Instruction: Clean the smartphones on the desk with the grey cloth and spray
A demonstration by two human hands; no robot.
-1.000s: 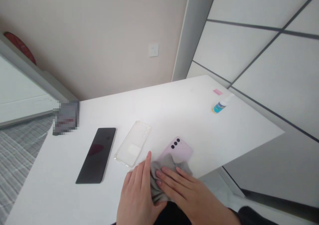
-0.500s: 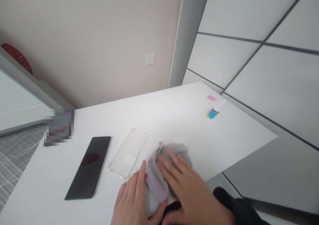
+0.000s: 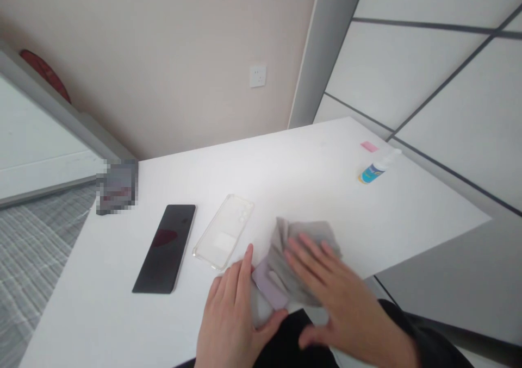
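The case (image 3: 223, 232) is near. The left hand (image 3: 232, 311) holds the purple phone (image 3: 269, 286), partly under the flat right hand's (image 3: 332, 278) gray cloth (image 3: 281, 251).

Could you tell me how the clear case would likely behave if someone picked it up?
The clear case looks thin and hollow, so it is probably light. It lies flat on the table, so it would likely slide rather than roll. Its raised rim suggests it may flex but hold its shape.

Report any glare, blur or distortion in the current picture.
Head view: a dark reddish reflection on the black phone; the right hand looks slightly motion-blurred; a blocky pixelated patch hides the item at the table's far left corner.
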